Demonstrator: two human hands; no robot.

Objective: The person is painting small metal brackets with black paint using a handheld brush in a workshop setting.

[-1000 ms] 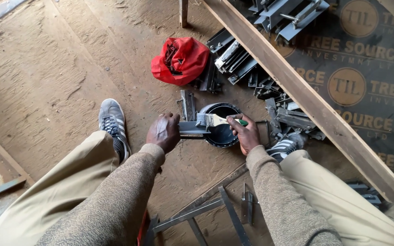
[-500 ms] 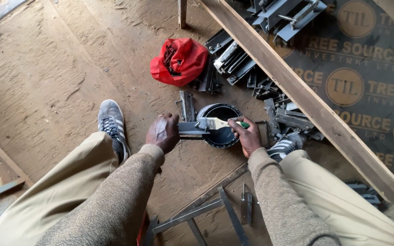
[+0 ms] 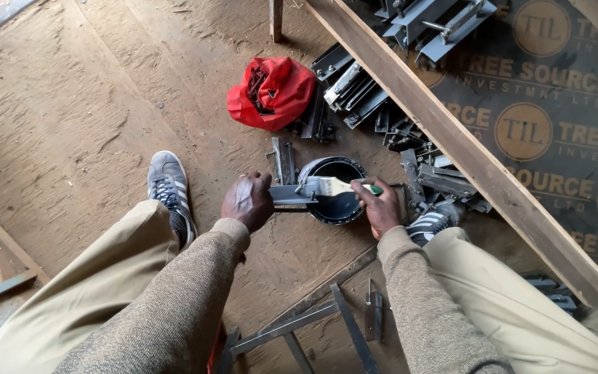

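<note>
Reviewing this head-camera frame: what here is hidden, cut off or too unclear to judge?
- Inside of the black paint can: too dark to tell how full it is.
- Metal piece in the left hand: its near end is covered by the hand.
- Brush: most of its handle is hidden in the right hand.
- Red bag: contents too small to make out.
- Right shoe: mostly hidden by the trouser leg.

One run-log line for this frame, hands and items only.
left hand: holds grey metal bracket | right hand: holds green-handled paintbrush, bristles on bracket | below: round black paint tin | nearby: red cloth bag
</note>
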